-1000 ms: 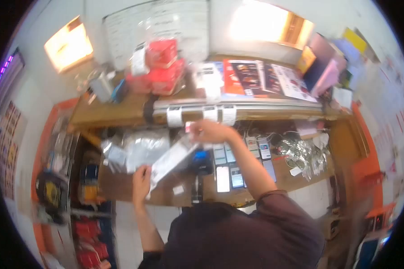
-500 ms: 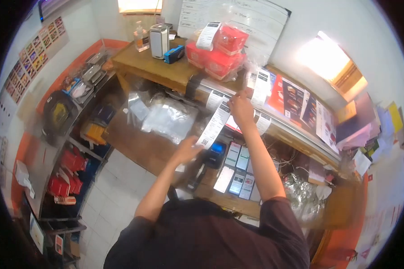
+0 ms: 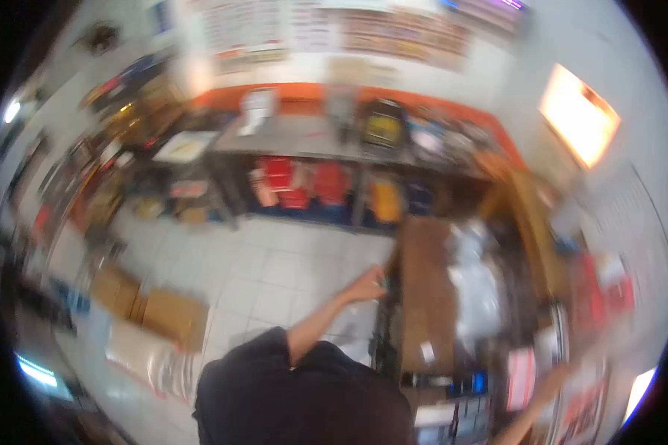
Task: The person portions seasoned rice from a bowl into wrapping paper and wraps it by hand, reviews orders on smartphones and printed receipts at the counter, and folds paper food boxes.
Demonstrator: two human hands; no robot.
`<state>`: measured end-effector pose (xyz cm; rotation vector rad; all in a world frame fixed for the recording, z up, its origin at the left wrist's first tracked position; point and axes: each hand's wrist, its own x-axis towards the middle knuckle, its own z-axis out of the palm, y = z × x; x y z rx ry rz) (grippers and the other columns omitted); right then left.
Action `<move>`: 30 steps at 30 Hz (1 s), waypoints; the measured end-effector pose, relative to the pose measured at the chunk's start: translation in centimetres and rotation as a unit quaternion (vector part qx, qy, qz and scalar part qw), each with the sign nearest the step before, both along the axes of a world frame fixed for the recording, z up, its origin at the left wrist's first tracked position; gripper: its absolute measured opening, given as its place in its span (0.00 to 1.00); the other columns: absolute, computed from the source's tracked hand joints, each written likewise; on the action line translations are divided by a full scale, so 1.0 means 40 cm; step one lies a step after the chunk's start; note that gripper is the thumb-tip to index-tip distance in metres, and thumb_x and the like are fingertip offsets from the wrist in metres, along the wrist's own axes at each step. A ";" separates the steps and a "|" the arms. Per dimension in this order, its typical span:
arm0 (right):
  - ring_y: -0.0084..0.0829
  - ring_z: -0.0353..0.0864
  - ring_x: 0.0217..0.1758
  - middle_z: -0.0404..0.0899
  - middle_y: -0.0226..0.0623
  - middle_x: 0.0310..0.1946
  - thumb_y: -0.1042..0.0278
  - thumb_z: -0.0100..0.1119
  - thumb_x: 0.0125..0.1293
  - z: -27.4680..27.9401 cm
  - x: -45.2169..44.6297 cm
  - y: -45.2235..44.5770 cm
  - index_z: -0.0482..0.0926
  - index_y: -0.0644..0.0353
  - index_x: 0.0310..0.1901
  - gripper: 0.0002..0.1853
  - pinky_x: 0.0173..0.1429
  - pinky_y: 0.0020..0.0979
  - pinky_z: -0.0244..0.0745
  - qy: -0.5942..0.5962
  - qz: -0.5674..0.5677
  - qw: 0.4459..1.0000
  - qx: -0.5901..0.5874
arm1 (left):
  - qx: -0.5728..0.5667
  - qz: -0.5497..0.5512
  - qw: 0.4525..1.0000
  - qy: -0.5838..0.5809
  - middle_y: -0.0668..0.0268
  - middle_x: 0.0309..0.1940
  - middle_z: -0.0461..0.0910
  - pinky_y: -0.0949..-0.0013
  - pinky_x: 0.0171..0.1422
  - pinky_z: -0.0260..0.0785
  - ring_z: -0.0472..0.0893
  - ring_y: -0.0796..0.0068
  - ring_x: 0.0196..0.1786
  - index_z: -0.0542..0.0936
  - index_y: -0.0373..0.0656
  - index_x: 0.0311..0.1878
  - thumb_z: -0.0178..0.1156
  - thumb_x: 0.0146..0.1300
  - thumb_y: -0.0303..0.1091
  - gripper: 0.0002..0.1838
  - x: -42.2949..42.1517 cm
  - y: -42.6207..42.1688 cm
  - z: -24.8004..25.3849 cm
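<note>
My left hand [image 3: 367,284] is held over the left edge of the brown desk [image 3: 428,297], its fingers curled together. Whatever may be inside them is hidden. At the lower right, my right hand [image 3: 559,378] is smeared by motion, so its fingers cannot be made out. It is near a red-and-white paper item [image 3: 521,379] and a blurred white paper [image 3: 549,347]. Clear plastic bags [image 3: 473,285] lie on the desk between the hands. A small dark device with a blue light [image 3: 479,383] sits beside several phones [image 3: 453,419] at the desk's near end.
Across the tiled floor [image 3: 252,274] runs a grey counter [image 3: 304,135] with red bags [image 3: 278,174] on the shelf below. Cardboard boxes [image 3: 174,317] and a wrapped roll [image 3: 145,356] stand on the left. Blurred red packages [image 3: 601,289] are on the raised shelf at right.
The view has swung left toward the far counter and is blurred. My left hand has moved away from the long printed receipt and curled. My right hand is now at the view's lower right.
</note>
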<state>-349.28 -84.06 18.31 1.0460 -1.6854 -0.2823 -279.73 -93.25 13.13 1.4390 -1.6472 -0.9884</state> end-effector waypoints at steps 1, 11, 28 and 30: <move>0.41 0.74 0.67 0.73 0.41 0.67 0.60 0.50 0.73 -0.001 -0.037 -0.034 0.67 0.56 0.72 0.27 0.70 0.42 0.67 -0.174 0.018 0.985 -0.001 | -0.002 0.049 0.999 0.015 0.51 0.48 0.75 0.56 0.61 0.70 0.76 0.58 0.52 0.70 0.36 0.57 0.66 0.54 0.35 0.28 0.047 0.022 0.015; 0.35 0.73 0.44 0.72 0.36 0.41 0.86 0.63 0.50 0.373 1.155 -0.263 0.73 0.59 0.45 0.19 0.50 0.34 0.72 -0.480 0.515 0.694 0.154 | -0.080 0.034 0.994 0.061 0.61 0.43 0.79 0.64 0.50 0.74 0.80 0.69 0.38 0.76 0.41 0.45 0.70 0.57 0.34 0.17 0.513 0.223 -0.029; 0.27 0.84 0.40 0.78 0.41 0.44 0.75 0.70 0.60 0.161 2.822 0.067 0.67 0.62 0.57 0.26 0.36 0.28 0.76 -0.287 0.510 0.076 0.808 | -0.078 0.346 0.932 0.076 0.64 0.21 0.74 0.62 0.33 0.64 0.69 0.74 0.28 0.80 0.33 0.35 0.61 0.70 0.47 0.21 1.215 0.847 0.020; 0.29 0.83 0.37 0.79 0.41 0.43 0.76 0.70 0.59 0.140 2.949 0.055 0.69 0.63 0.57 0.26 0.39 0.30 0.78 -0.260 0.489 0.059 0.831 | -0.067 0.483 0.870 0.078 0.65 0.23 0.77 0.66 0.31 0.63 0.67 0.80 0.27 0.83 0.34 0.40 0.62 0.70 0.43 0.18 1.283 0.909 0.003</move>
